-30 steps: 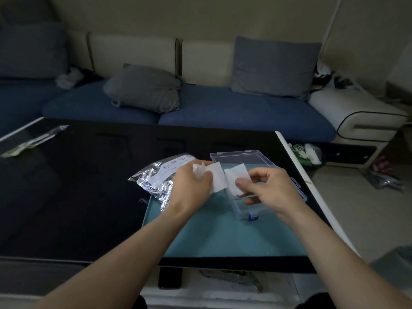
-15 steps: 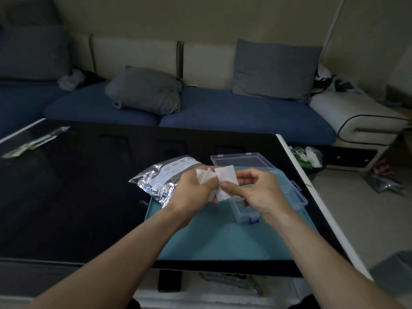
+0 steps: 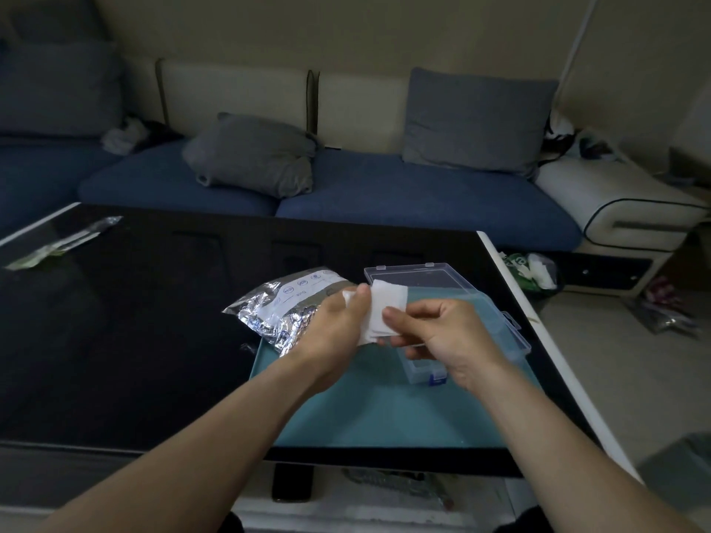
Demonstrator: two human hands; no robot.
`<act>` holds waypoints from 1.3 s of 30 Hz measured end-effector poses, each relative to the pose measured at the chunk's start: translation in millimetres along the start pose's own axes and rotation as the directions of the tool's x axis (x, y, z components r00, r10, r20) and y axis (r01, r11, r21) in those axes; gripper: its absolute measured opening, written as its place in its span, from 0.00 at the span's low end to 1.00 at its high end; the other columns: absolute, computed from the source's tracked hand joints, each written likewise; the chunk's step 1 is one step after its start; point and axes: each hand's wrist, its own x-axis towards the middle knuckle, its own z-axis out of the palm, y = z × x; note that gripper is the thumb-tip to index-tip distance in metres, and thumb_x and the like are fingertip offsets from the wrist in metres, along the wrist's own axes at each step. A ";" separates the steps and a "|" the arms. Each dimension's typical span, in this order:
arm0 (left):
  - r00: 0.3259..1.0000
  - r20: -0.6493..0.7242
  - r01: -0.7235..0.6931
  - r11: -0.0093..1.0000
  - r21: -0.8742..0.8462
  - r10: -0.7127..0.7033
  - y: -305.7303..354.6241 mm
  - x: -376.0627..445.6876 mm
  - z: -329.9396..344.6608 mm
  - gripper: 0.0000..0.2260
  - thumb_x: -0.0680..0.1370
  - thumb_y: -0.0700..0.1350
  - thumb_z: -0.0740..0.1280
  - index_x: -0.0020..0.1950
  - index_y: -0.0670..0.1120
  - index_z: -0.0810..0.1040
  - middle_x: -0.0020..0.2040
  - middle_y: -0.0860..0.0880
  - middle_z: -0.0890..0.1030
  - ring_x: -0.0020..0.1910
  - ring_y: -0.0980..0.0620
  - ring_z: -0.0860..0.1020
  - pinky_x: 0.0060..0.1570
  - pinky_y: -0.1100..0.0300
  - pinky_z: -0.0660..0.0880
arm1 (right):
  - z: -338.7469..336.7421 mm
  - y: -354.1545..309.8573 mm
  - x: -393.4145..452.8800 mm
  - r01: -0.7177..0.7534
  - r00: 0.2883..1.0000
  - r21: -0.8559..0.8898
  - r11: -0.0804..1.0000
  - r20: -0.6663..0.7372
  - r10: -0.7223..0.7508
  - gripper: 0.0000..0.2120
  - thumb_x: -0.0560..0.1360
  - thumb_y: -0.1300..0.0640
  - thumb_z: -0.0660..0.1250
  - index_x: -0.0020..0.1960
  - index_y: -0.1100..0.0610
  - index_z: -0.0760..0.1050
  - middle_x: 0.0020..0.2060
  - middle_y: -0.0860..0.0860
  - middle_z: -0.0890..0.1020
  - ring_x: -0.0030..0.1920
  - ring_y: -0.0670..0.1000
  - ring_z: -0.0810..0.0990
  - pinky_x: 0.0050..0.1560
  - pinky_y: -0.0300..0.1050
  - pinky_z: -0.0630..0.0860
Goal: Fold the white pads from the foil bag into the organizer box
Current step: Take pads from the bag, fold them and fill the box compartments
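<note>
Above the teal mat (image 3: 384,409) on the dark surface (image 3: 115,340), both hands, left (image 3: 338,325) and right (image 3: 442,336), pinch a white pad (image 3: 381,309) mid-fold between foil bag (image 3: 281,305) and open organizer box (image 3: 496,328); a loosened pinch could let the limp pad spring open or drop short of the box.

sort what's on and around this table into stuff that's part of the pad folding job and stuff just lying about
Part of the job:
white pad, pinched by the left hand and right hand
foil bag
organizer box, lid open
teal mat

Just lying about:
clear wrapper at the table's far left
grey cushions
plastic bag on the floor
</note>
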 end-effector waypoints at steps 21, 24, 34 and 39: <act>0.983 0.180 0.033 0.999 -0.007 -0.032 -5.4 2.9 6.4 0.28 0.80 0.60 0.61 0.53 0.33 0.78 0.45 0.37 0.80 0.44 0.46 0.79 0.50 0.51 0.76 | -11.7 -2.9 1.4 -0.090 0.982 -0.046 0.995 0.164 0.096 0.10 0.67 0.58 0.80 0.45 0.60 0.83 0.37 0.54 0.85 0.32 0.46 0.82 0.32 0.37 0.76; 0.956 0.290 0.049 0.998 -0.049 -0.033 -4.6 1.5 7.5 0.26 0.80 0.60 0.61 0.53 0.35 0.76 0.44 0.39 0.77 0.42 0.45 0.77 0.49 0.51 0.75 | -5.0 2.0 3.2 -0.022 0.999 -0.183 0.983 0.029 0.028 0.14 0.66 0.53 0.82 0.40 0.60 0.80 0.31 0.54 0.84 0.29 0.47 0.80 0.31 0.39 0.75; 0.859 0.388 0.390 0.918 -0.072 -0.334 -0.4 5.8 -2.3 0.07 0.78 0.39 0.64 0.55 0.43 0.74 0.42 0.43 0.75 0.36 0.50 0.75 0.29 0.61 0.75 | -2.3 4.8 6.6 0.498 0.866 -0.598 0.628 0.384 -0.321 0.48 0.56 0.52 0.86 0.73 0.47 0.70 0.62 0.41 0.77 0.61 0.40 0.76 0.57 0.31 0.70; 0.808 0.462 0.434 0.900 -0.045 -0.367 3.3 5.3 -4.2 0.08 0.79 0.41 0.57 0.48 0.45 0.77 0.37 0.48 0.80 0.34 0.52 0.80 0.35 0.57 0.76 | 4.3 1.2 2.1 0.618 0.782 -0.443 0.649 0.432 -0.450 0.35 0.65 0.59 0.81 0.69 0.48 0.75 0.61 0.41 0.80 0.61 0.38 0.77 0.60 0.33 0.73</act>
